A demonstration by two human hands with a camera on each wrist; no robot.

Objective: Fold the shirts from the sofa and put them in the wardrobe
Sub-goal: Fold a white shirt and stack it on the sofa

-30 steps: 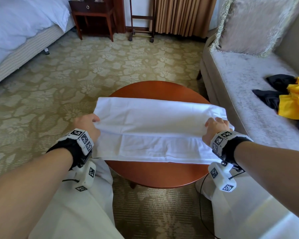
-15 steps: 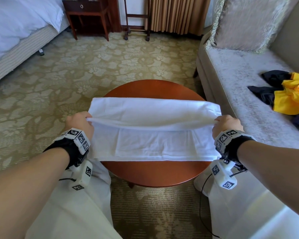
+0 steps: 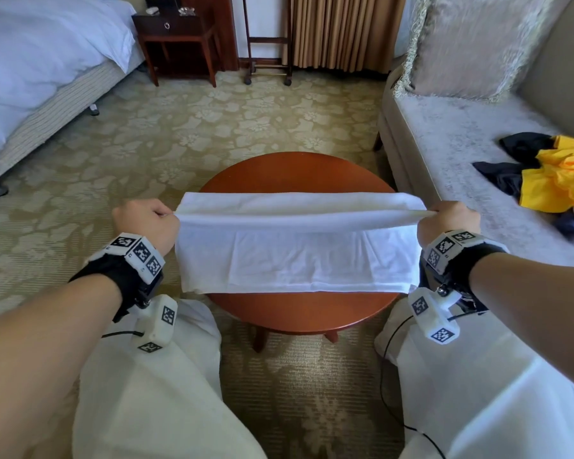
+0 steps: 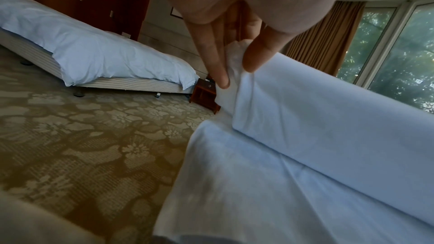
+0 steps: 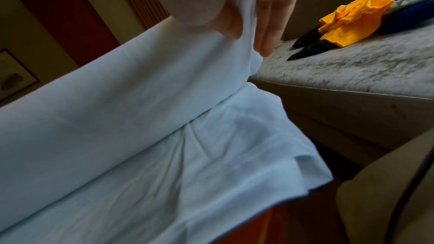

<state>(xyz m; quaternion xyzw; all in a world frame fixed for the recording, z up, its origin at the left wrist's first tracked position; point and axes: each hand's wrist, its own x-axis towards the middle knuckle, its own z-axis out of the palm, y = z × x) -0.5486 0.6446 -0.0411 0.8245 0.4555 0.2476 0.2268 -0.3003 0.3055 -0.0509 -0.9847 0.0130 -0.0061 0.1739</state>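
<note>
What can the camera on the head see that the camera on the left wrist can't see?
Only the head camera shows the round wooden table, the right hand, and the yellow shirt on the sofa. Only the left wrist camera shows the window with green trees outside, and the fingers pinching the cloth from close up. Both show the white shirt, the bed and the flowery carpet.

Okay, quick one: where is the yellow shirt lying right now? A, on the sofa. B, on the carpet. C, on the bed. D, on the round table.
A: the yellow shirt lies crumpled on the sofa seat among dark clothes, while only the white shirt is on the round table.
</note>
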